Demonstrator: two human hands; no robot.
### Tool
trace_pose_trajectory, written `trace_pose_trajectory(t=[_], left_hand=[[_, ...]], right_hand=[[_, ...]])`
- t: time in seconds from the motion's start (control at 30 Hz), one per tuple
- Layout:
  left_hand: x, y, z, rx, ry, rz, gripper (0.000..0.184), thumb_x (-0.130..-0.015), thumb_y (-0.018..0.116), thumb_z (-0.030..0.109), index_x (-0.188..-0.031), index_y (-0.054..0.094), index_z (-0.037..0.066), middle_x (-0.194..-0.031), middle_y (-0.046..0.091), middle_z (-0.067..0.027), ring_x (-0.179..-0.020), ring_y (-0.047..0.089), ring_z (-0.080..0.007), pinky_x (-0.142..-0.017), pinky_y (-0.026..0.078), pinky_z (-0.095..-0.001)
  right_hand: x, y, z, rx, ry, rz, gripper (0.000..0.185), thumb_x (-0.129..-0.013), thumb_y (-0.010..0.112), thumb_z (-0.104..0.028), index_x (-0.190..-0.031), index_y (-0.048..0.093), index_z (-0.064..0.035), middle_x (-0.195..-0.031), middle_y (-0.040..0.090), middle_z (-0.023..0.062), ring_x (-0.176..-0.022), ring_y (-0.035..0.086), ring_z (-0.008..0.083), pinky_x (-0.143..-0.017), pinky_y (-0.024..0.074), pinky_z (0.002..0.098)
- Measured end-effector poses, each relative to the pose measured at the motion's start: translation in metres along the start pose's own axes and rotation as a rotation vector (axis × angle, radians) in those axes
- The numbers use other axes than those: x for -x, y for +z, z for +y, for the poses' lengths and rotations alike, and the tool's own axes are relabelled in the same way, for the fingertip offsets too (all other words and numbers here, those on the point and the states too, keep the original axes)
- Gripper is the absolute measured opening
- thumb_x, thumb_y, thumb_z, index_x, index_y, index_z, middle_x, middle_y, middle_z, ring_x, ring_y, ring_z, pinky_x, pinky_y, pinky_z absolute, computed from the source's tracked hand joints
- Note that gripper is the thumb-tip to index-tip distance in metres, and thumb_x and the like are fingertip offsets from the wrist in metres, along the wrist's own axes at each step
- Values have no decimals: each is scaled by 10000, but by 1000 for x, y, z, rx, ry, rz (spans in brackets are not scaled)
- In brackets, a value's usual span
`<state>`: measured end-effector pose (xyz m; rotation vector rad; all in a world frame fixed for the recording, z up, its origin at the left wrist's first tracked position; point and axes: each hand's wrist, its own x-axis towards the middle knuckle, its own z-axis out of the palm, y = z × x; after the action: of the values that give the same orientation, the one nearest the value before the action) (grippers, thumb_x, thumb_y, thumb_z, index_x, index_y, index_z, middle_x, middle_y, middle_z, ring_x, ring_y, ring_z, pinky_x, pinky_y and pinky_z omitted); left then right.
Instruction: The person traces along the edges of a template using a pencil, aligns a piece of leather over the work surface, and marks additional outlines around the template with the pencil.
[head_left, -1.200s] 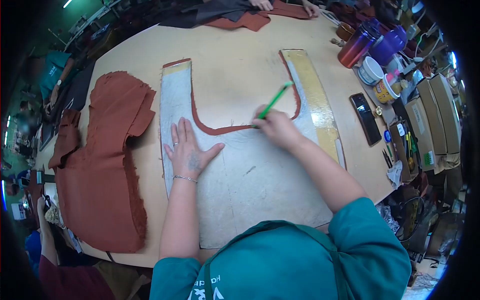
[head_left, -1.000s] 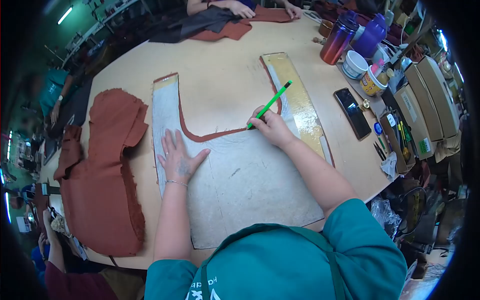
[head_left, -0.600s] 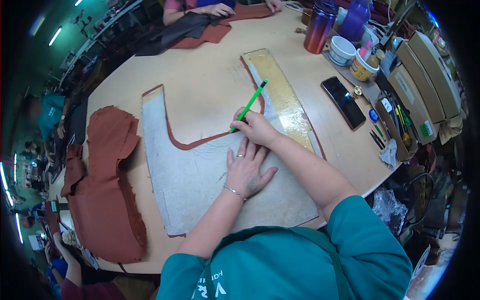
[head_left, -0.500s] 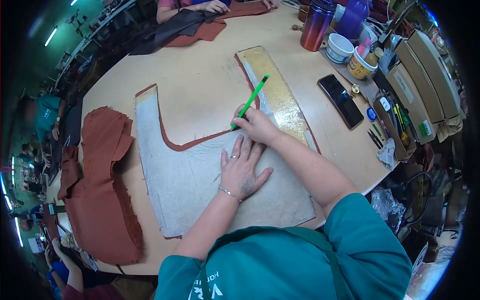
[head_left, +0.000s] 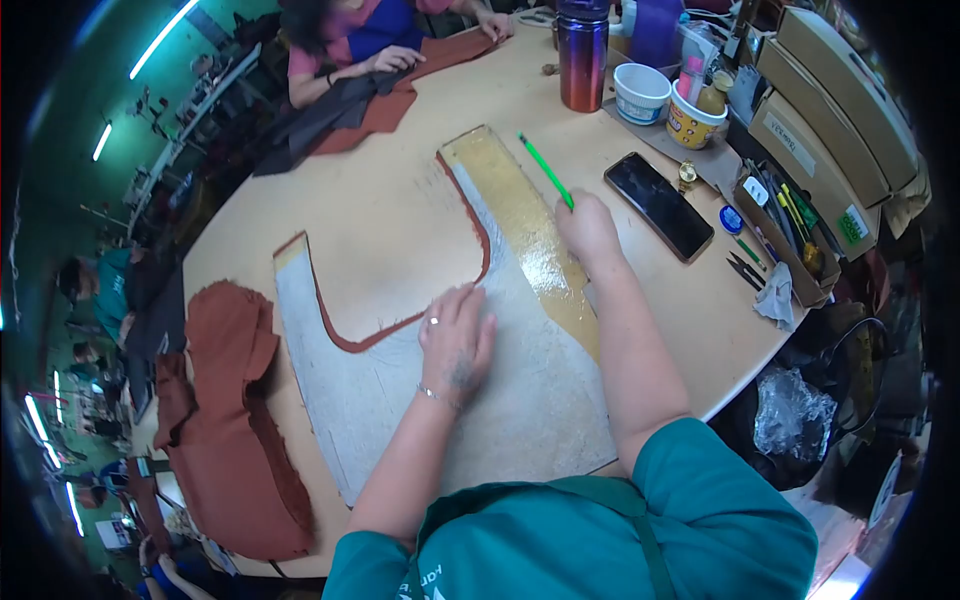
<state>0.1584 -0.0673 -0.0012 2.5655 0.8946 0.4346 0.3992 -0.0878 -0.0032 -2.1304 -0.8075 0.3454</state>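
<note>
the pale panel point(head_left: 520, 390) lies flat at the center of the frame, its u-shaped cutout facing the upper part of the frame; a red-brown border point(head_left: 358, 346) shows along the cutout edge. the left hand point(head_left: 455, 345) rests on the panel just below the cutout, fingers loosely extended and slightly bent, with nothing visible in its grip. the right hand point(head_left: 588, 228), blurred, is at the panel's right edge, near the glossy yellow strip point(head_left: 490, 180); its grip appears closed around one end of the green pencil point(head_left: 546, 170). the pencil's other end points toward upper center; the gripped end is hidden, so contact with a surface cannot be confirmed. for steady pencil work, the left palm should press evenly, with fingertips behind the cutout edge, and the panel should not slide against the border. edges: the strip's outer edge runs beside the right hand; the black phone point(head_left: 658, 207), right of center, limits outward movement, with room between them. toward upper right, the tumbler point(head_left: 583, 60) and white tub point(head_left: 641, 93) stand on the counter point(head_left: 385, 265). the folded red-brown piece point(head_left: 235, 430), lower left, lies apart from the panel's left edge.
</note>
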Motion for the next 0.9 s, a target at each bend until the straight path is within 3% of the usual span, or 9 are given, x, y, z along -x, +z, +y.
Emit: trace_pose_trajectory(t=[0.07, 0.27, 0.37, 0.77, 0.9], left_hand=[[-44, -5, -4, -38, 14, 71, 380, -856, 459, 279, -1201, 490, 122, -1282, 431, -97, -1212, 355, -299, -935, 294, -554], [-125, 23, -19, -320, -240, -87, 439, -886, 386, 262, -1303, 372, 123, -1382, 313, -55, -1278, 266, -307, -952, 250, -618], [-127, 35, -21, -366, -267, -51, 470, -889, 364, 256, -1340, 311, 138, -1415, 255, -29, -1305, 217, -299, -964, 209, -644], [-128, 32, -21, -308, -304, -92, 476, -888, 363, 242, -1346, 304, 124, -1434, 218, -35, -1322, 175, -297, -976, 192, -631], [-83, 16, -2, -125, 103, 130, 427, -804, 498, 159, -1219, 456, 66, -1318, 384, -128, -1215, 348, -333, -959, 312, -518]], right_hand=[[9, 1, 2, 45, -43, -1, 199, -788, 540, -155, -865, 598, 19, -850, 579, 245, -820, 571, 376, -746, 454, 427], [7, 1, 5, 8, -45, -50, 179, -765, 586, -146, -837, 609, 16, -860, 578, 230, -832, 572, 368, -756, 457, 424], [7, -1, 7, -7, -54, -72, 138, -745, 600, -112, -822, 619, 1, -859, 580, 219, -839, 575, 360, -760, 460, 416], [11, 0, 6, -12, -39, -55, 121, -718, 585, -57, -820, 635, -15, -865, 579, 217, -854, 574, 350, -779, 460, 408], [8, 2, 8, 40, -67, -27, 121, -737, 578, -73, -823, 635, -8, -867, 570, 237, -851, 564, 366, -761, 456, 398]])
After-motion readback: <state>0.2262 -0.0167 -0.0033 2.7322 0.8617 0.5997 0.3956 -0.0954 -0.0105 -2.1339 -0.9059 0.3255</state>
